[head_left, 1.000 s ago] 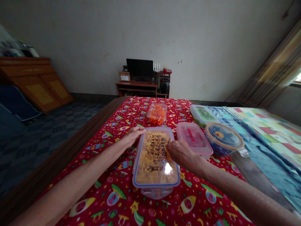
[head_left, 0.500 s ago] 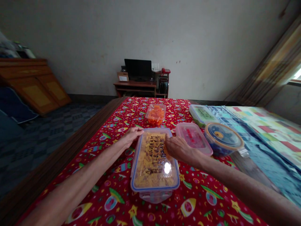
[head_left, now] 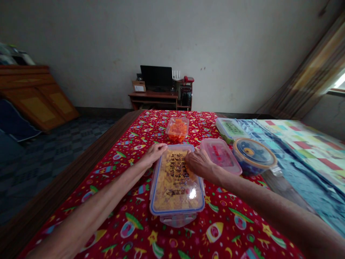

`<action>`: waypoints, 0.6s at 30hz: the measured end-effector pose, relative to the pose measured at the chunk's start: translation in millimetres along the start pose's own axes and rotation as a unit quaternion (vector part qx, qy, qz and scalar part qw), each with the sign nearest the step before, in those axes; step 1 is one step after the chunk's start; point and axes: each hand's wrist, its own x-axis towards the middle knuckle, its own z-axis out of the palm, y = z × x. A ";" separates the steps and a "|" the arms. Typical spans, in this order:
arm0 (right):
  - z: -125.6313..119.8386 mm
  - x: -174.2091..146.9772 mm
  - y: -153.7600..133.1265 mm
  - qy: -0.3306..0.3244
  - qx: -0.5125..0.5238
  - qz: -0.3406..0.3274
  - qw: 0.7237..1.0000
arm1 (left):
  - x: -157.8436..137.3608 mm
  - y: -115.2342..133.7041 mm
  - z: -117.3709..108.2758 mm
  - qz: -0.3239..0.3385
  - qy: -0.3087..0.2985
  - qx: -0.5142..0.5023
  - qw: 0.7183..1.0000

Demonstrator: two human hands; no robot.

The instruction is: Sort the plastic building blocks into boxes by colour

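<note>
A clear plastic food container point(head_left: 172, 205) full of yellow pieces lies lengthwise in front of me, its lid shut. The lid has a blue seal and black handwritten-looking characters. My left hand point(head_left: 156, 153) is closed at the lid's far left corner, fingers pressed together on the edge. Curled over the far right part of the lid, my right hand point(head_left: 198, 163) touches its top; the fingertips are hidden below the knuckles. Just beyond stands a clear box of orange pieces point(head_left: 178, 129). A pink-lidded box point(head_left: 221, 158) is right beside my right hand.
On the right are a round bowl with an orange-rimmed lid point(head_left: 253, 153) and a box with green contents point(head_left: 231, 128). A red patterned cloth point(head_left: 129, 223) covers the table. Bedding point(head_left: 302, 169) adjoins at right; a desk with a monitor point(head_left: 156, 77) stands by the wall.
The view has shifted slightly, so everything sits a little higher and to the left. Both hands stay at the container's far end; my right hand has moved slightly on the lid.
</note>
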 end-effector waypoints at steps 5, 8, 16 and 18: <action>12.2 -0.2 3.8 0.020 -0.005 -0.009 1.000 | 3.2 -5.0 2.3 0.056 -0.008 0.071 0.996; 18.1 0.6 3.1 0.058 -0.017 0.011 0.998 | -1.9 -6.5 -0.9 0.108 0.003 0.125 0.986; 46.8 12.9 14.7 0.165 -0.014 -0.067 0.984 | -104.3 34.7 -20.1 0.312 -0.176 0.281 0.890; 50.7 15.9 16.9 0.174 -0.016 -0.068 0.982 | -131.4 47.5 -19.5 0.345 -0.247 0.301 0.854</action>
